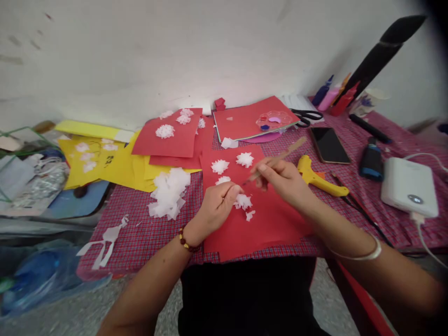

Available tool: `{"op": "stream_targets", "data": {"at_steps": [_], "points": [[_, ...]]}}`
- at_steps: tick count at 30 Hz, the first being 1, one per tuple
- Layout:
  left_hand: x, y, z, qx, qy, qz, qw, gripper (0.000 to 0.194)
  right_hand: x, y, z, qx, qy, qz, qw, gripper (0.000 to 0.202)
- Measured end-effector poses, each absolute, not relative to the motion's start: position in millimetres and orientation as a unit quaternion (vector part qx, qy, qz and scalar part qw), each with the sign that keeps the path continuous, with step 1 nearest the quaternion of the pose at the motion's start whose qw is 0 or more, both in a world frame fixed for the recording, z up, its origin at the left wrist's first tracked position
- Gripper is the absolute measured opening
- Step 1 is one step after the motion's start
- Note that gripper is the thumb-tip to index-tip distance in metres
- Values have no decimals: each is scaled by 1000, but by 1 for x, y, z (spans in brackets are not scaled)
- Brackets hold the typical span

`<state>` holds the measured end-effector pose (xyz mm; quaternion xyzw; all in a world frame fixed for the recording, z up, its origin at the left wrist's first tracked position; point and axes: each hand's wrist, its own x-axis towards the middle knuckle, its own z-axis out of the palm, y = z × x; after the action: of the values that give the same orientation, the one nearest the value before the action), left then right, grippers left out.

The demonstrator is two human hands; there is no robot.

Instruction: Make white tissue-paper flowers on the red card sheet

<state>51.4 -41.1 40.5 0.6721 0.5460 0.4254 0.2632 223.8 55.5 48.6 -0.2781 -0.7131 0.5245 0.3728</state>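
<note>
My right hand [282, 179] is closed round a pale wooden stick [293, 147], which slants down left to a thin dark tip near my left fingertips. My left hand [217, 207] has its thumb and fingers pressed together; whatever is between them is hidden. Both hands are above a red paper sheet [259, 233]. On that sheet are several fluffy white paper tufts [244, 159]. One tuft [242, 201] lies just under my left fingers, with a small white scrap [250, 215] below it. A loose heap of white paper pieces [170, 192] lies left of the sheet.
Red sheets with white tufts [164, 144] and yellow sheets [119, 165] lie left. Behind are a palette [275, 120] and black scissors [307, 116]. To the right are a yellow glue gun [324, 182], a phone [330, 145], a white power bank [409, 186] and paint bottles [345, 100].
</note>
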Motion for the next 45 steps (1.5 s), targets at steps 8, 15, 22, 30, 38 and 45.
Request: {"op": "stream_targets", "data": {"at_steps": [8,15,22,30,38,45], "points": [[40,-37,43,668,562,449,192,40,202,61,31,-296,-694,505,419,41],[32,-34,54,660,577,442,190,28,214,70,29,-297,-696,485,439,37],[62,-48,43,782,531,239,223,21,211,68,27,-289,-728,468,409,35],[53,-40,38,715,533,323,318,14,214,60,36,-259,-749,454,407,29],[46,-43,43,713,566,284,299,15,222,55,39,-262,-745,483,378,24],[51,-40,26,741,531,299,282,11,225,62,34,-263,-717,552,335,21]]}}
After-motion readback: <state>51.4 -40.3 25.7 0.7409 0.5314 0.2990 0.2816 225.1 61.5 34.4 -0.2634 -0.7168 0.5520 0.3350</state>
